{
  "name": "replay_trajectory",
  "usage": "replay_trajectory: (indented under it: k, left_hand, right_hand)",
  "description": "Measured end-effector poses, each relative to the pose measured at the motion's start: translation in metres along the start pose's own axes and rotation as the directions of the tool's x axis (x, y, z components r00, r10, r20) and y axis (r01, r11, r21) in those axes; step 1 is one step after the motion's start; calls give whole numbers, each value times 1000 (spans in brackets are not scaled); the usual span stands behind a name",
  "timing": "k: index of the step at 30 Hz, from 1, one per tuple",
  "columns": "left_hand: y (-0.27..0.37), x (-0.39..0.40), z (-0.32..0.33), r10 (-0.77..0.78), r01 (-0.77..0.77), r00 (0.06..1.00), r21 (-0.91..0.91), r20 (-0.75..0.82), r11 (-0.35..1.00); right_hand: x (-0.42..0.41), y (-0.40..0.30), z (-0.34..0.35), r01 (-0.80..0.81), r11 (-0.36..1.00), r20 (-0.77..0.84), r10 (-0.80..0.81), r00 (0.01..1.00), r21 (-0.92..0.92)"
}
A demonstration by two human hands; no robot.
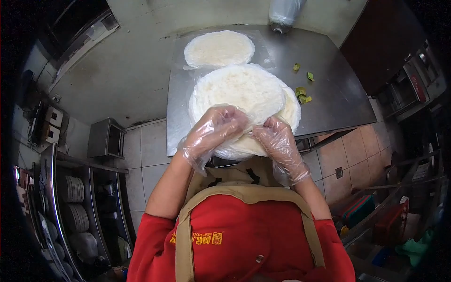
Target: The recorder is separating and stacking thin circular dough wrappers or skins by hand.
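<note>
Both my hands wear clear plastic gloves and meet over the near edge of a thin, white, round food sheet. The fingertips of my left hand pinch that edge. Close to its right, my right hand grips the same edge between thumb and fingers. Beneath lies a stack of similar pale sheets, showing at the right and below my hands. My gloves hide part of the near edge. Another white oval sheet lies farther back on a clear plastic sheet.
The sheets rest on a stainless steel table against the wall. Green leafy scraps lie to their right. A plastic-covered object is at the back edge. Stacked plates fill a rack at left; plastic trays are at right.
</note>
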State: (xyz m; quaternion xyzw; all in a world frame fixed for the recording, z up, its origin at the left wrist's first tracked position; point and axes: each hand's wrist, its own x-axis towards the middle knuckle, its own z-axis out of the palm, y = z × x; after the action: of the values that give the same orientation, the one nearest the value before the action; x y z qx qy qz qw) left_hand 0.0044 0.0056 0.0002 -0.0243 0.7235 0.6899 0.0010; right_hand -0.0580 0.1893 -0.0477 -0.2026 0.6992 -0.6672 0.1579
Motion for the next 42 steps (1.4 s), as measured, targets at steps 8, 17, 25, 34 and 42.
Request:
replay_trajectory:
  k: [8,17,25,34,42]
  left_hand:
    - [5,4,-3,-64,63,998,96,5,993]
    - [-2,6,-4,-32,32,999,-51,0,998]
    - [1,7,9,71,-64,988,56,-138,996]
    - [13,29,-25,341,-206,903,433,-263,878]
    - [9,29,-27,189,-186,948,37,-255,982]
  right_hand:
    - [-1,-9,4,9,1000,3,-9,1000,-5]
    - [5,-1,4,-20,993,9,19,1000,118]
    - [13,-26,2,382,884,93,-371,924,-268]
    - [18,-22,-18,-24,937,50,7,999,349]
    - [72,-18,-13,83,963,-9,-83,997,258]
